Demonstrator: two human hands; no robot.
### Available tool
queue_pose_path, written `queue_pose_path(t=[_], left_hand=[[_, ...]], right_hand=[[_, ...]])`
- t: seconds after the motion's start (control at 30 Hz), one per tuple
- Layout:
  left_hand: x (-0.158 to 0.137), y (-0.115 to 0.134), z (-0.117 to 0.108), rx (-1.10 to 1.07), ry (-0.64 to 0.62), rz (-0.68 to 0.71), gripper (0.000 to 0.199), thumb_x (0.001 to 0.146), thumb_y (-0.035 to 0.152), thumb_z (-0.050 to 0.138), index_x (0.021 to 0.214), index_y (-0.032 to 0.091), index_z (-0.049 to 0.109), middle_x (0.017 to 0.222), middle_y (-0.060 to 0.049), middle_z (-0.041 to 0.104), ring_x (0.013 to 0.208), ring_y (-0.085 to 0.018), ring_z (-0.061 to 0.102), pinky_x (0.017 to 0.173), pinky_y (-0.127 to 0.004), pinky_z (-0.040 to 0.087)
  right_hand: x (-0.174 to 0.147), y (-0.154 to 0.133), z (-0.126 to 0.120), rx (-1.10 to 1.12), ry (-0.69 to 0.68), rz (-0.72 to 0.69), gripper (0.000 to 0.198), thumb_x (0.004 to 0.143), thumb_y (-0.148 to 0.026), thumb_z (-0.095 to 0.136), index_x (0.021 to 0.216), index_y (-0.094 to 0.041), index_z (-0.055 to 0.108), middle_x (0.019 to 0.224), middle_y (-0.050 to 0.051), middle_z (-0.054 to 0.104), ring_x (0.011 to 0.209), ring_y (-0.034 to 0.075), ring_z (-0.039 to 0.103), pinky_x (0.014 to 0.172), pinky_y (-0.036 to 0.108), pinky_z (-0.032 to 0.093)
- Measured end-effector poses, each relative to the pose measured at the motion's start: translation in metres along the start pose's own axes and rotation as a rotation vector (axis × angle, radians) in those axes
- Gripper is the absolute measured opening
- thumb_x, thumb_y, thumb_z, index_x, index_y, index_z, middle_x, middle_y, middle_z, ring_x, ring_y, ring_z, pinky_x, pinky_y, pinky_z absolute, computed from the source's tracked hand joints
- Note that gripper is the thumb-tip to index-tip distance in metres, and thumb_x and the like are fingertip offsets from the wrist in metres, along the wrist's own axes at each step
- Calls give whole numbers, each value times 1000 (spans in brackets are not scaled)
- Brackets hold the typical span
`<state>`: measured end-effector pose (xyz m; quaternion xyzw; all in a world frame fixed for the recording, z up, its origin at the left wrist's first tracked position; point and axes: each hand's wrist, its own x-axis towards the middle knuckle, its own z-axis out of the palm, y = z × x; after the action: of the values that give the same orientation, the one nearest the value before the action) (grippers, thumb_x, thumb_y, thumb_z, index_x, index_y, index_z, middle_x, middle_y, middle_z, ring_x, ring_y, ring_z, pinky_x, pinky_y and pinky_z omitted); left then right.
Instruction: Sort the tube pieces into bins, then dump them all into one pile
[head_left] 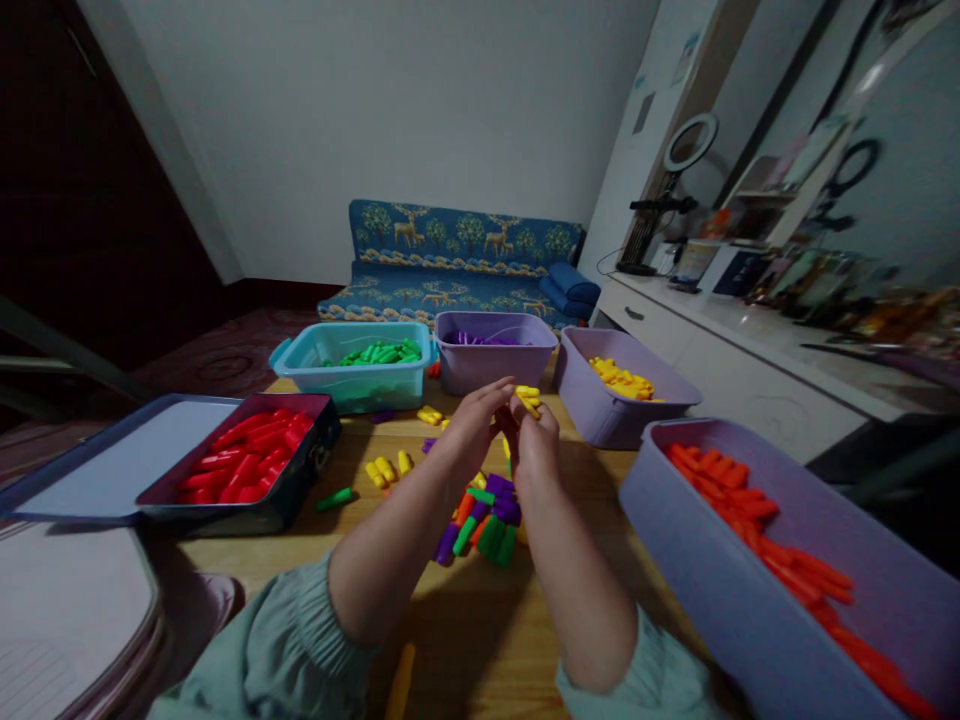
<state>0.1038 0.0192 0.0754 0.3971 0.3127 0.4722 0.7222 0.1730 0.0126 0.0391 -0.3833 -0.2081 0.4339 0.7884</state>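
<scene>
Head view: your right hand (540, 432) has its fingers curled around a few yellow pieces (528, 398), and your left hand (478, 418) meets it; whether the left fingers grip anything, I cannot tell.

Judging by how things lie, much is already grouped by colour. Beyond the fingers, a turquoise box (360, 388) at the left holds green, a lilac tub (491, 372) near the middle holds purple, and a second tub (600, 415) at the right holds yellow. Farther right and nearer you, a long tub (675, 505) carries orange-red; well left of the fingers, a tin (319, 462) carries red.

What seems left lies on the surface (300, 580): a mixed pile (504, 508) on your side of the fingers, plus loose yellow pegs (385, 468) and a green peg (335, 499) to their left.
</scene>
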Motion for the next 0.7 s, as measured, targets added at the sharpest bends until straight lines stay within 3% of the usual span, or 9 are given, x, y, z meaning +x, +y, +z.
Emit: queue_pose_path(t=[0.1, 0.17, 0.23, 0.3, 0.4, 0.5, 0.63, 0.7], left_hand=[[28, 9, 47, 3, -55, -109, 19, 83, 27, 55, 91, 12, 65, 74, -3, 61, 60, -10, 53, 57, -20, 39], [46, 20, 74, -71, -98, -174, 24, 87, 31, 49, 95, 13, 62, 78, -5, 60, 59, -11, 53, 57, -22, 42], [59, 29, 92, -161, -160, -178, 31, 89, 38, 46, 105, 16, 59, 86, -6, 61, 62, -12, 56, 61, -23, 46], [65, 33, 96, -216, -193, -173, 35, 90, 42, 44, 113, 18, 55, 94, -8, 61, 68, -14, 60, 67, -25, 49], [61, 28, 73, -192, -168, -165, 34, 90, 40, 45, 115, 18, 54, 101, -9, 62, 72, -14, 63, 72, -27, 51], [45, 18, 23, -38, -52, -86, 30, 83, 32, 57, 110, 19, 58, 103, -8, 65, 74, -14, 64, 73, -27, 49], [9, 14, -49, 266, 0, 33, 39, 70, 32, 71, 106, 17, 64, 105, -9, 68, 85, -17, 64, 75, -28, 47], [-10, 16, -78, 455, 24, 47, 41, 65, 33, 74, 101, 16, 66, 98, -9, 70, 80, -18, 64, 71, -29, 48]], right_hand=[[22, -30, 4, 142, 152, -50, 21, 63, -6, 59, 81, -16, 54, 69, -5, 61, 60, 8, 60, 60, 18, 53], [44, -58, 7, 208, 234, -85, 19, 64, -2, 56, 78, -16, 54, 68, -4, 59, 60, 7, 59, 58, 16, 53], [64, -87, 10, 253, 258, -100, 14, 71, -6, 55, 78, -17, 52, 71, -4, 58, 63, 6, 60, 59, 15, 54], [76, -108, 9, 307, 289, -63, 4, 81, -15, 50, 79, -18, 50, 75, -3, 56, 68, 6, 61, 60, 14, 54], [72, -111, 3, 355, 289, 6, 13, 89, -21, 40, 82, -18, 50, 83, 0, 58, 77, 7, 63, 68, 16, 55], [46, -86, -8, 249, 166, 82, 8, 85, -16, 45, 84, -17, 53, 86, 3, 62, 82, 8, 65, 74, 20, 56], [14, -48, -25, -192, -79, 121, 16, 72, -18, 63, 87, -16, 59, 83, 1, 67, 67, 9, 63, 58, 19, 51], [7, -37, -32, -491, -227, 95, 20, 69, -24, 66, 86, -16, 62, 78, 1, 67, 60, 10, 60, 52, 20, 46]])
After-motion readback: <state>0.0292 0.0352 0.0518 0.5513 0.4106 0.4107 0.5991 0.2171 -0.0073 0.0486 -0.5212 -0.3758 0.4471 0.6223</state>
